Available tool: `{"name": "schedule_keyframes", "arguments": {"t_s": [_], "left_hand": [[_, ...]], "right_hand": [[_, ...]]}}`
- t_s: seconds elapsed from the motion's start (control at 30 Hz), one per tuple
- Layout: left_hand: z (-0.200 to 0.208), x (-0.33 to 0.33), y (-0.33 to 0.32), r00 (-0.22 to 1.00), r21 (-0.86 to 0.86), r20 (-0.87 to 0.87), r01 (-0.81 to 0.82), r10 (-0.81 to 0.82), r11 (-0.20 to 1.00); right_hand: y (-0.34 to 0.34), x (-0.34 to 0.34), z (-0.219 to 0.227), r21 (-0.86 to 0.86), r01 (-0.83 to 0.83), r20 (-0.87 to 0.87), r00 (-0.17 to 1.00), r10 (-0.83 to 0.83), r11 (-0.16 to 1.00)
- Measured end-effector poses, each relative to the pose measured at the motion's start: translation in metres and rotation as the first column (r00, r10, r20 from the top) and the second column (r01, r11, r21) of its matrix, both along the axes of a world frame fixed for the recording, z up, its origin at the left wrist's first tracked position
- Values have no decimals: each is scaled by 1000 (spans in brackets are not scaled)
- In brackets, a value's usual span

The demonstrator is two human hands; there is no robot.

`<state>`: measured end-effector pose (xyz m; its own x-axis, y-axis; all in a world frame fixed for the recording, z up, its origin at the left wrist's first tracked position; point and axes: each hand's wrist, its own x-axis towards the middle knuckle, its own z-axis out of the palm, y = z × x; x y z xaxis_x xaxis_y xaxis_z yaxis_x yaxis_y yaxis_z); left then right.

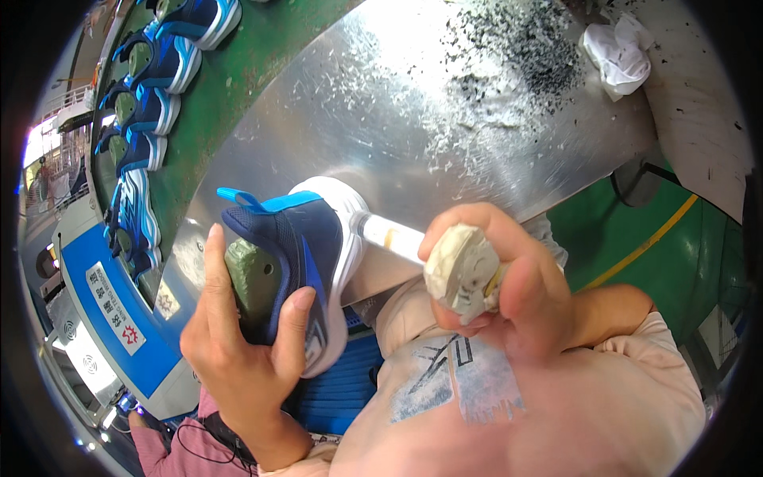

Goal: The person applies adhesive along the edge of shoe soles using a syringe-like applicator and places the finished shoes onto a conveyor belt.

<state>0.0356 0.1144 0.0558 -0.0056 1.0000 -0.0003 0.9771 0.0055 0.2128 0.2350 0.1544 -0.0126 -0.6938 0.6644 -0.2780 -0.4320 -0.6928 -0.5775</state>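
Observation:
My left hand (246,362) is closed on a blue sneaker (318,230) with a white sole and a light-blue heel tab. A green shoe last (253,278) fills the sneaker's opening, between my thumb and forefinger. Tilted on its side, the sneaker has its sole turned toward my right hand (532,294). That hand grips a white tube-shaped hand tool (401,241) with a thick, cream-coloured, worn end. The tool's narrow front end meets the edge of the sole near the heel; whether it presses in cannot be made out.
A metal table (350,135) lies beyond my hands, strewn with white and black shavings (509,63). A crumpled white cloth (618,60) is at the far right. Several similar sneakers (147,107) line a green belt (238,79) on the left, beside a blue-and-white machine (119,318).

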Motion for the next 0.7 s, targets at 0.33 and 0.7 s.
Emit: {"name": "schedule_keyframes", "arguments": {"t_s": [0.33, 0.7], "left_hand": [[3, 23, 3, 967, 76, -9, -254, 256, 964], [13, 13, -7, 928, -8, 13, -371, 371, 929]], "right_hand": [[-27, -13, 25, 155, 109, 105, 986, -126, 982], [-70, -19, 25, 334, 86, -3, 996, -90, 939]]}}
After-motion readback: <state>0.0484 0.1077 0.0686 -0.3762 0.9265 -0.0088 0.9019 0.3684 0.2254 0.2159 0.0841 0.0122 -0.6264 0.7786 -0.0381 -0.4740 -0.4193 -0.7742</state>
